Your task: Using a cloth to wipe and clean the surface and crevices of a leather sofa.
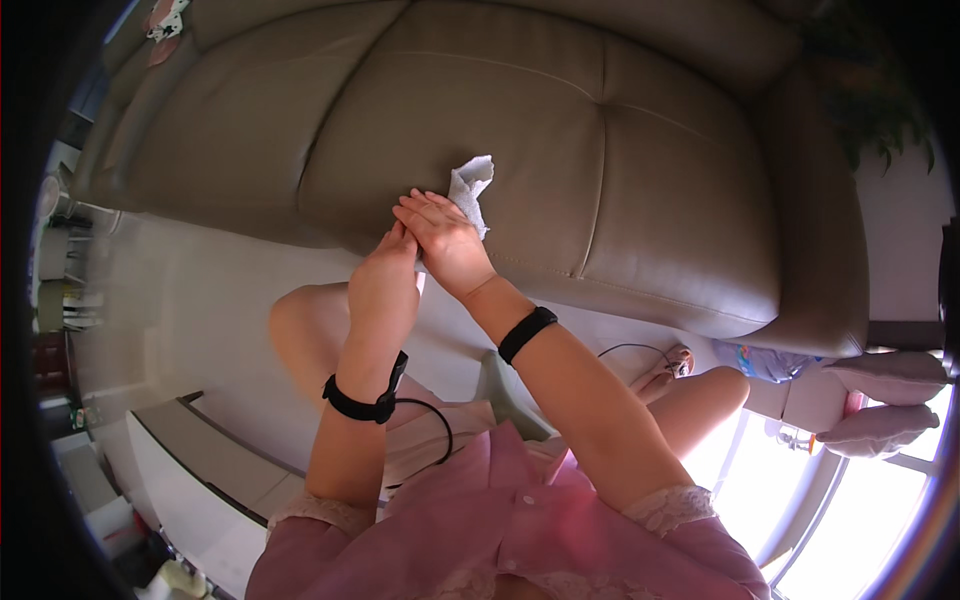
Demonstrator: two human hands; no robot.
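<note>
A light grey cloth, crumpled and standing up in a loose fold, juts out past my right hand. That hand lies over the cloth, its fingers close together and pointing left. My left hand meets it from below, with fingertips at the right hand's fingers. A small patch of grey fabric shows between the two hands. The rest of the cloth and my left palm are hidden. Both hands are at the front edge of a brown leather sofa, over its middle seat cushion.
A grey-green stool shows below my forearms. At lower left stands a white cabinet with dark edges. Cushions lie by the bright window at right. Plant leaves hang over the sofa's right arm. A black cable loops by my left wristband.
</note>
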